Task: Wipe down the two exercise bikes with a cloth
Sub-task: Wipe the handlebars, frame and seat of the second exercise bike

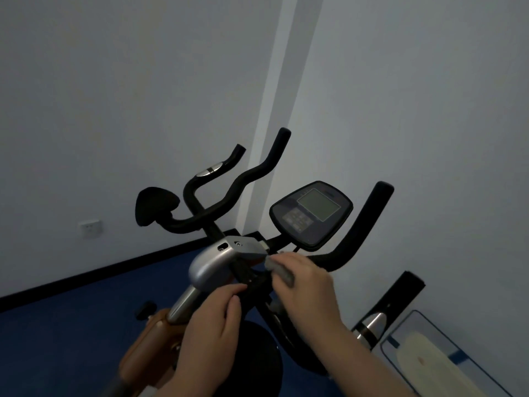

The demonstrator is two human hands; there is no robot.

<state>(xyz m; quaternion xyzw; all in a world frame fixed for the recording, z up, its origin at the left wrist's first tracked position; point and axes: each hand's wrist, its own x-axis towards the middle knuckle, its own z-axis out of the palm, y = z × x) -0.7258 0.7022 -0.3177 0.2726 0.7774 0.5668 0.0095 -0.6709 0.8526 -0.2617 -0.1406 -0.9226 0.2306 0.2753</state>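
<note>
Here, one grey cloth (pixel 279 269) is sitting bunched in the right hand (pixel 307 285), whose fingers are curling round it and pressing it against the black handlebar stem just right of the silver clamp cover (pixel 217 263). That clamp belongs to the nearer exercise bike (pixel 148 333), the one with the orange-brown frame running down to the near left. Only one bike is showing as a whole machine; a second set of black handlebars (pixel 226 193) is standing farther off to the left, and whether it belongs to another bike I cannot tell. One console (pixel 312 214) with a grey screen is tilting up just beyond the right hand. The left hand (pixel 213 325) is resting below the clamp, its fingers loosely bent, fingertips touching the black stem beside the silver post; it is holding nothing that shows. On the far left wall one white socket (pixel 91 228) is sitting low, above the blue floor (pixel 71 325).
</note>
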